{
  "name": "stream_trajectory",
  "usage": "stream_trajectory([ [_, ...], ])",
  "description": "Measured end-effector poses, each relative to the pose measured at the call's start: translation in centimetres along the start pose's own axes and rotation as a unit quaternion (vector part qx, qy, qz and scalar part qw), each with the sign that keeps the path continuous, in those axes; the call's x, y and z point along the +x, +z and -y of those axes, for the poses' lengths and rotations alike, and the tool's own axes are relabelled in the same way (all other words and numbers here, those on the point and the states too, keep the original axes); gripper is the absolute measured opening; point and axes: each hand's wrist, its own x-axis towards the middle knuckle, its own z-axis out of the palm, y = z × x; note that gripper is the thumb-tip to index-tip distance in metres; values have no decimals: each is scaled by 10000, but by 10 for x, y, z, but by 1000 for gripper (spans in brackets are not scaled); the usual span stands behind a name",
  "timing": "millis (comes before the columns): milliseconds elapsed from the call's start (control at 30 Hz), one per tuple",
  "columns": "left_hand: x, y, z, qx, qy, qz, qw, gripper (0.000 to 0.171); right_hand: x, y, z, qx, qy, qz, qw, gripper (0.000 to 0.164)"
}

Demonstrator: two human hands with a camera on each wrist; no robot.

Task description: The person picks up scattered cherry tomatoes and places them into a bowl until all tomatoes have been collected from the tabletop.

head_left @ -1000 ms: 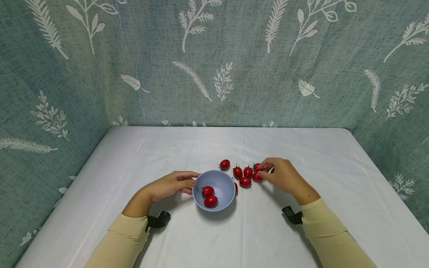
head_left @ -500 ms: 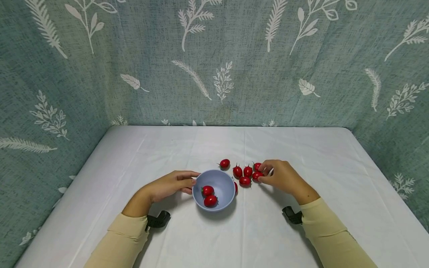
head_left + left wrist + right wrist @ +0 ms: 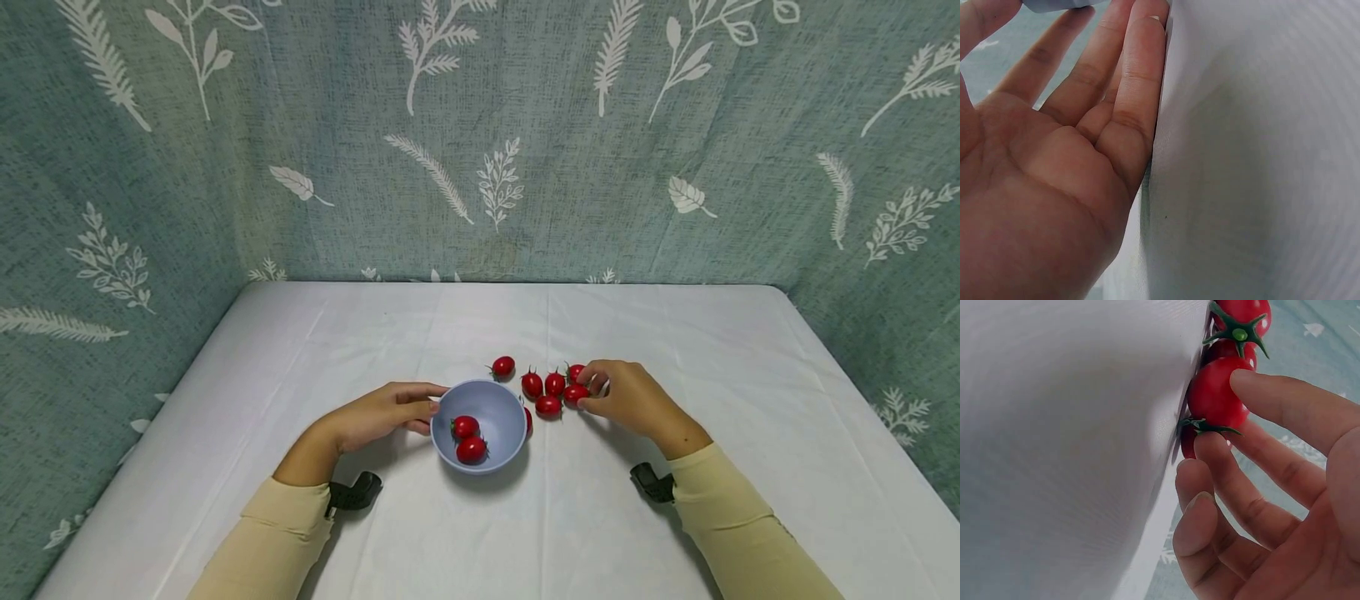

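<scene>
A light blue bowl (image 3: 495, 404) stands on the white cloth with two red cherry tomatoes (image 3: 471, 451) inside. My left hand (image 3: 382, 415) touches the bowl's left side, thumb and fingers spread and fairly straight against its outer wall; in the left wrist view only a sliver of bowl (image 3: 1054, 5) shows. My right hand (image 3: 626, 396) pinches a cherry tomato (image 3: 1217, 394) between thumb and fingers at the right end of a loose group. The pinched tomato sits low among the others, its green calyx against my fingers. Another tomato (image 3: 1249, 312) lies just beyond it.
Several more tomatoes (image 3: 548, 407) lie right of the bowl; one is partly hidden behind its rim. A single tomato (image 3: 502, 367) lies behind the bowl. White cloth covers the table (image 3: 375, 333). A leaf-patterned green curtain (image 3: 555, 183) hangs along the back and sides.
My right hand has moved slightly down and closer to the rightmost tomato, its thumb now against it. The left hand and the bowl have stayed put.
</scene>
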Motion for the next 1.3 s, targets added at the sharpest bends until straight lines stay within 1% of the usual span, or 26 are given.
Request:
stream_trajectory([
  [567, 0, 0, 0, -32, -37, -16, 10000, 55, -1, 3, -1, -85, -77, -35, 9999, 22],
  [967, 1, 1, 1, -21, -58, -24, 10000, 55, -4, -2, 1, -80, -114, -93, 9999, 19],
  [1067, 0, 1, 1, -26, -66, -23, 10000, 55, -4, -3, 2, -98, -213, -173, 9996, 18],
  [1300, 1, 0, 1, -63, -22, -5, 10000, 54, -8, -6, 9, -141, -485, -548, 9972, 20],
])
